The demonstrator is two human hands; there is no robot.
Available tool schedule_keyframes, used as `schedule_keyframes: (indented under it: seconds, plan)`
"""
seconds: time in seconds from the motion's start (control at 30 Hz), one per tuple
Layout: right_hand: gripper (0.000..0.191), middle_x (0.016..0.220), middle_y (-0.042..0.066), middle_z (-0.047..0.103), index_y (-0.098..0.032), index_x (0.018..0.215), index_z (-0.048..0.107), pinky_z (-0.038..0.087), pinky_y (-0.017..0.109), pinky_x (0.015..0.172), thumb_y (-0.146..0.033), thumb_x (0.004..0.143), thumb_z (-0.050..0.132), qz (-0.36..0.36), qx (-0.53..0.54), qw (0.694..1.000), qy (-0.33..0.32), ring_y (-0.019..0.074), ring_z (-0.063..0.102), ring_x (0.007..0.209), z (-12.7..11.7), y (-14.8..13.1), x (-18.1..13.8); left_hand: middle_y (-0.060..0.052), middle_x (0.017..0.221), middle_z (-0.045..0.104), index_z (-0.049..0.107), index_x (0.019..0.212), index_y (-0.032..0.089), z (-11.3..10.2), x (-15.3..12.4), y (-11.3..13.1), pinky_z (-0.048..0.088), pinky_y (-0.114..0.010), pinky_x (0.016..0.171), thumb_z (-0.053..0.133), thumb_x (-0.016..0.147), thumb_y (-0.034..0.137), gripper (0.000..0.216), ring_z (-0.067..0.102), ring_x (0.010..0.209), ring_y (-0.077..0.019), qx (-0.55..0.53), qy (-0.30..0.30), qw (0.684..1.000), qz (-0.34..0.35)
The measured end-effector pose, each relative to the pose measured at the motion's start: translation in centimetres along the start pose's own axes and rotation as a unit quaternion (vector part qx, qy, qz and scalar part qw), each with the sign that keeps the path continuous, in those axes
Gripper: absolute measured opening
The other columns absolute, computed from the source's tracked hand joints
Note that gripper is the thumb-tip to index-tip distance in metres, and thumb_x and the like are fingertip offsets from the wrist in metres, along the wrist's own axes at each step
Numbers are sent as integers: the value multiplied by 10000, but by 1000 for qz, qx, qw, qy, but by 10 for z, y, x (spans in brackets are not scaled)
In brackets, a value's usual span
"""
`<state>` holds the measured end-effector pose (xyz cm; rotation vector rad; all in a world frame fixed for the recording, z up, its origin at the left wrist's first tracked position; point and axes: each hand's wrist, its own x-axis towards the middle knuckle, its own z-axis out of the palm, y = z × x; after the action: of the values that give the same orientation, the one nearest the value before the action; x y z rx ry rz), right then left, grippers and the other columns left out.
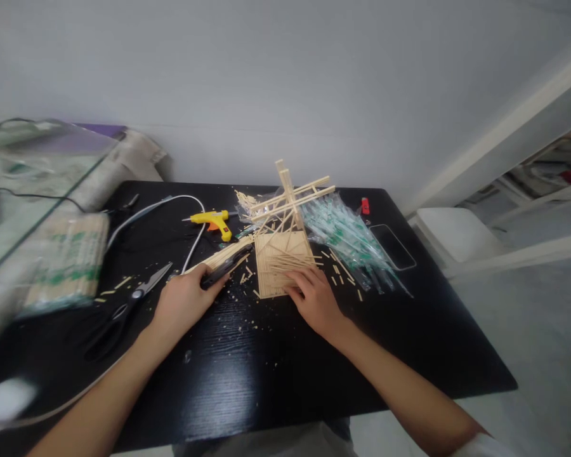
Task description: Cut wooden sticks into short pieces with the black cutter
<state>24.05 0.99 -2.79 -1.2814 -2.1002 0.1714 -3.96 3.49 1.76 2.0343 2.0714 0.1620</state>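
My left hand [184,293] is closed around a long black tool [227,264], whose exact kind I cannot make out. Beneath the tool lies a bundle of thin wooden sticks [209,259]. My right hand [316,299] rests with bent fingers on loose sticks [292,261], which lie across a flat square panel of glued sticks [265,279]; its fingertips are partly hidden. A windmill-like stick structure [290,193] with crossed arms rises behind the panel. To the left sits a yellow glue gun [215,219], and black-handled scissors [136,296] lie nearer.
Plastic-wrapped sticks [342,231] lie right of the panel, beside a dark phone-like slab [391,246] and a small red object [365,205]. Another packet of sticks [66,260] is at left. A white cable [197,238] curves across the black table [304,374]. Stick scraps are scattered about.
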Motion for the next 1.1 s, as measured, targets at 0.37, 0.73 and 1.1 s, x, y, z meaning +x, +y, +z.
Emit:
schedule_keyframes:
  seconds: [0.37,0.73,1.1]
  plan:
    - [282,1071,114,711,-159,1173,664,508,503,974,-128,895,706,-1,-4,1000,7,310,604,1053,1,0,-1,-105,897,792,697,1113,218,5,3,-3,506,-358,716,479,957,512,398,750,872,-338,40,-34,999,11]
    - [283,1080,113,709,-176,1215,640,506,511,982,-138,935,629,2,12,1000,18,309,593,1081,1,0,-2,-95,980,791,623,1155,226,8,3,-5,513,-343,714,507,956,491,351,753,867,-318,20,-21,1000,1]
    - [269,1096,114,708,-187,1208,640,502,524,1002,-135,950,582,4,18,1000,22,305,592,1090,-1,-2,-1,-104,959,788,651,1165,231,4,4,-5,508,-374,724,416,969,494,403,744,909,-352,52,-35,998,-7]
